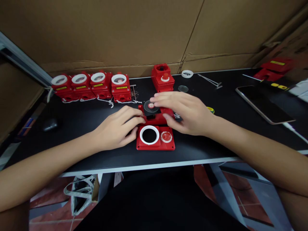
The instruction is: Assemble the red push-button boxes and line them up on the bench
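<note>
A red box base (pixel 154 120) lies in front of me, partly hidden by my hands. My left hand (pixel 121 128) has its fingers bent against the left side of that base, steadying contact at the edge. Over the right side hovers my right hand (pixel 189 112), thumb apart from outstretched fingers; its fingertips overlap the rim of a clear round disc (pixel 147 108) with a red-and-white patterned centre. Whether they touch the disc is hard to tell. Nearest me sits a red cover plate (pixel 154 147) with a white ring (pixel 141 136) and a clear-capped red button (pixel 166 137).
Several red boxes with white-ringed windows (pixel 120 88) line the back left. Behind my right hand stand another red box (pixel 158 83), a loose white ring (pixel 187 74) and a clear disc (pixel 183 88). A phone (pixel 264 104), a screwdriver (pixel 279 86) and a black mouse (pixel 50 124) lie outward.
</note>
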`<state>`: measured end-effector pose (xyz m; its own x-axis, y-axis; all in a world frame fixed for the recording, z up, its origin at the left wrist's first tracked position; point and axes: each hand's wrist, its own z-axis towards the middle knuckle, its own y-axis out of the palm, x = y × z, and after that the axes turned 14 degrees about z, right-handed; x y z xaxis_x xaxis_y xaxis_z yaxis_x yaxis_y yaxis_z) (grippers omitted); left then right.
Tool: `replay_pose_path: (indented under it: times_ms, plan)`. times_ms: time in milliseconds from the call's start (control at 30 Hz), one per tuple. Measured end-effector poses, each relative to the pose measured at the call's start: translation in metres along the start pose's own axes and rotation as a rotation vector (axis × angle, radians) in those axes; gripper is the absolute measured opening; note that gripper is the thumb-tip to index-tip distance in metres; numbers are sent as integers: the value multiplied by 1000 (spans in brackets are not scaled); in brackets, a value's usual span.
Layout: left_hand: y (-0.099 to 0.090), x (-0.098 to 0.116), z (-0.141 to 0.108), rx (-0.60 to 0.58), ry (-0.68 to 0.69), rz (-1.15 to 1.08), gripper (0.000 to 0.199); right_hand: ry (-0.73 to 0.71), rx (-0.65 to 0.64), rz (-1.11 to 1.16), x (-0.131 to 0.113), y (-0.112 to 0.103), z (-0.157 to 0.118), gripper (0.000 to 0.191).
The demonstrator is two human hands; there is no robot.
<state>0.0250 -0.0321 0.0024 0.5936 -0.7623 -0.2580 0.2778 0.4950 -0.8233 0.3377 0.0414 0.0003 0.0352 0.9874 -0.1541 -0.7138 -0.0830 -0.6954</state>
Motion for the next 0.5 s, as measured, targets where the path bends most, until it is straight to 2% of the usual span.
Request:
replay_pose_path:
  times_ms: [100, 233, 300, 367, 500]
  plan:
    - [-1, 0, 0, 4, -15, 3, 21, 92, 99, -26, 6, -8, -2, 45]
    - [-3, -1, -1, 58, -34, -11, 22, 187, 216, -105, 16, -26, -4, 35]
    - [-5, -2, -1, 79, -12, -38, 23, 208, 215, -65, 18, -36, -5, 32]
    - [-7, -2, -2, 77, 33, -60, 21, 208, 81, 43, 17, -45, -4, 29]
    - [-8, 0, -2, 63, 141, -59, 20, 205, -307, 258, 4, -56, 2, 20]
